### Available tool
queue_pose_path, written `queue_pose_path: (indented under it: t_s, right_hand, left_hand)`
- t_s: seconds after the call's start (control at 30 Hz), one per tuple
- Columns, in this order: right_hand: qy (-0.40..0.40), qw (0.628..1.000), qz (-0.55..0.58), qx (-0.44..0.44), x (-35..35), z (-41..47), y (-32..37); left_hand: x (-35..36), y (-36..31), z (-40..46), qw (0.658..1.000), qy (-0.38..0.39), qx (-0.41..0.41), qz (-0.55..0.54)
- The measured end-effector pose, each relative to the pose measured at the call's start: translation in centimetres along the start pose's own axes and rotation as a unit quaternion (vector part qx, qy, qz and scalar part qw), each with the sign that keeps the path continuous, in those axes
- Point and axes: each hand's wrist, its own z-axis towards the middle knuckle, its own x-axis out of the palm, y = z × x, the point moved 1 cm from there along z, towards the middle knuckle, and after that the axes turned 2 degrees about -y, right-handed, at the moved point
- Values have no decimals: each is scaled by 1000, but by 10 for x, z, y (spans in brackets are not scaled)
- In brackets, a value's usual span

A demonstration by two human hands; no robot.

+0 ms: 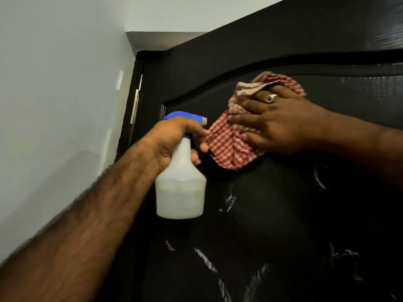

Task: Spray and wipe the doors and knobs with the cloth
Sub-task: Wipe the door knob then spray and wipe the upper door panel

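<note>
Up close against a black door point(272, 214), a person works with both bare arms raised: the right hand point(281, 125) lies flat, fingers spread, pressing a red-and-white checked cloth point(226, 147) to the door's upper panel just below its arched moulding point(218, 78), a silver ring point(271, 98) showing on one finger. Bunched folds of the cloth stick out above and below the palm. The left hand point(174, 140) is wrapped round the neck of a translucent white spray bottle point(181, 190), index finger curled at the trigger under the blue spray head point(185, 117), whose nozzle points right, toward the cloth's near edge; the bottle hangs upright just beside the cloth, cloudy liquid filling its lower part. Pale streaks and smears point(205, 260) mark the dark surface lower down. To the left, a light grey wall point(54, 94) meets the black door frame point(136, 105), with the ceiling point(196, 12) visible above
</note>
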Motion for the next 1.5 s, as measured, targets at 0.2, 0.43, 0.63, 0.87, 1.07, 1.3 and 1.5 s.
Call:
queue_pose_path:
  t_s: [0.2, 0.43, 0.63, 0.87, 1.07, 1.3, 1.5]
  right_hand:
    - [-25, 995, -47, 90, -10, -144, -41]
    - [-24, 986, 6, 167, 9, -203, -26]
    - [-44, 978, -12, 203, 3, -113, 8]
    - [38, 977, 14, 209, 24, -84, 98]
    - [26, 948, 46, 315, 19, -151, 127]
    - [-21, 938, 25, 346, 24, -52, 116]
    - [18, 985, 14, 169, 39, -88, 168]
  left_hand:
    - [75, 4, 0, 994, 103, -26, -24]
    - [81, 29, -7, 994, 100, -36, -40]
    - [28, 42, -17, 998, 28, -26, -44]
    - [-44, 79, -36, 996, 1, -45, -76]
    - [-62, 99, -39, 990, 44, -69, -111]
    - [-44, 99, -23, 990, 48, -44, -122]
    - [-48, 126, -19, 989, 5, -61, -138]
